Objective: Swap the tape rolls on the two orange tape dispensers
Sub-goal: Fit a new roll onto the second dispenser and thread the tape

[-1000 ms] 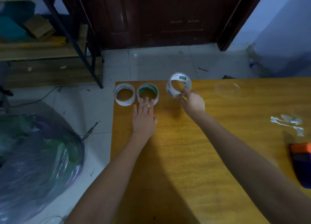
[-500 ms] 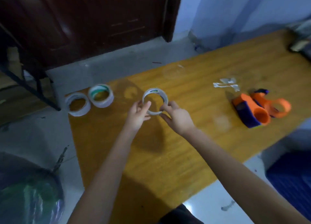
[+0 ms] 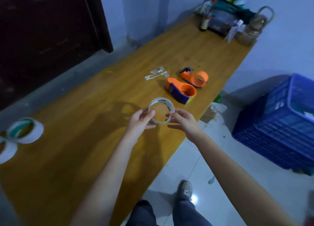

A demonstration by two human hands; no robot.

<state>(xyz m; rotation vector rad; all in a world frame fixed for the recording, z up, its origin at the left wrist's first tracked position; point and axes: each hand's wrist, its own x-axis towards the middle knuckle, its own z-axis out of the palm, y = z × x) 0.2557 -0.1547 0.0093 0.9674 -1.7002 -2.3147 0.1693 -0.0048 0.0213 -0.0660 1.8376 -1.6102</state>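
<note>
**Roll in both hands, dispensers ahead and to the right**

I hold one tape roll (image 3: 161,113) above the worktop (image 3: 81,157), pinched at its rim from both sides: left hand (image 3: 141,123) on its left edge, right hand (image 3: 184,122) on its right edge. Each grip is narrow, closed on the roll. The roll's open core faces up and toward me, axis tilted.

Taking the roll as landmark: the nearer orange dispenser (image 3: 181,91) lies just beyond it and to the right, hub empty and opening upward. The second dispenser (image 3: 195,77) lies beyond that one, close beside it. Two spare rolls (image 3: 25,130) sit well apart to the left.

Judgement: my right hand is nearer the dispensers; the roll must travel forward-right, core lined up with the nearer hub.
</note>
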